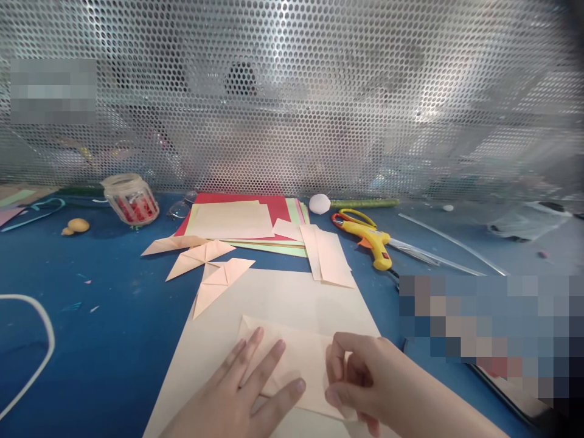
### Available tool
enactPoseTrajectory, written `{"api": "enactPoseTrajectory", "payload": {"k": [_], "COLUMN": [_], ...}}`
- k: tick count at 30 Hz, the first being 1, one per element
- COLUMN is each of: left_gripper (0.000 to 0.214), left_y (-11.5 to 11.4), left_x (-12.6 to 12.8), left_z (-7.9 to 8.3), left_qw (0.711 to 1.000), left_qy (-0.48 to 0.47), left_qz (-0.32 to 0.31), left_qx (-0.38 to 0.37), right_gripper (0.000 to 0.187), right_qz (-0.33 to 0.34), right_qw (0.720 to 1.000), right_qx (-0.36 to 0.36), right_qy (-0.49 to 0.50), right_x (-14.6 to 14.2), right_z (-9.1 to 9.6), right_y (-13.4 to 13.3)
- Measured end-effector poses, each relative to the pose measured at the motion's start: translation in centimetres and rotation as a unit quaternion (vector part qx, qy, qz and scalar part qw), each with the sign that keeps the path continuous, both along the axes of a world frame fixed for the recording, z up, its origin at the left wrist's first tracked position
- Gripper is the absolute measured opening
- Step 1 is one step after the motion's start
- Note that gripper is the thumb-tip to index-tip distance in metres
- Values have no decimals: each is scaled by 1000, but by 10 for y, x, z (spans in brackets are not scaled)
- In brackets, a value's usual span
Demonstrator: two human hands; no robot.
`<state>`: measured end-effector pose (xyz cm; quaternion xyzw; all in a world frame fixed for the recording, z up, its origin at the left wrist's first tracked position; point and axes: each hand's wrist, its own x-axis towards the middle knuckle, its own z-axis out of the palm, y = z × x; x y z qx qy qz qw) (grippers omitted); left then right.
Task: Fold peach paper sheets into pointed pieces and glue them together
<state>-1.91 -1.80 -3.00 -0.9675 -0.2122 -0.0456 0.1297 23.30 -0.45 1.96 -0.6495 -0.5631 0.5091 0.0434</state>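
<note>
We spread our left hand [232,392] on one peach sheet [308,354]; our right hand [373,363] curls, pinch unclear; beyond lies one glue gun [373,239].

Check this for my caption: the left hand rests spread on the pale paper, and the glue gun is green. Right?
Not quite: the glue gun is yellow, not green, as the head view shows. The left hand does rest spread on the pale paper.
</note>
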Motion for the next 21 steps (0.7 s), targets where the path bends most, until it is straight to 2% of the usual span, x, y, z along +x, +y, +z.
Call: {"api": "enactPoseTrajectory", "payload": {"k": [3,6,9,11,13,17,21], "left_gripper": [85,89,94,96,99,100,94], "left_y": [-1,-1,-1,-1,-2,-3,-4], "left_x": [1,4,5,4,4,5,3], "left_z": [3,7,5,3,2,4,5], "left_qw": [1000,999,999,997,997,997,998], "left_qy": [-5,2,-7,-15,-9,12,4], "left_qz": [7,15,19,25,32,41,49], "left_qx": [-26,-31,-49,-67,-71,-60,-37], "right_gripper": [19,18,24,28,29,31,32], "right_qz": [10,39,109,155,174,164,151], "right_qw": [998,989,972,963,962,968,971], "right_qx": [12,89,187,215,211,191,183], "right_qy": [-53,-112,-95,-54,-22,3,8], "right_x": [0,0,-2,-1,0,4,2], "right_z": [0,2,4,3,-1,-8,-6], "right_y": [-3,-7,-9,-7,-5,0,0]}}
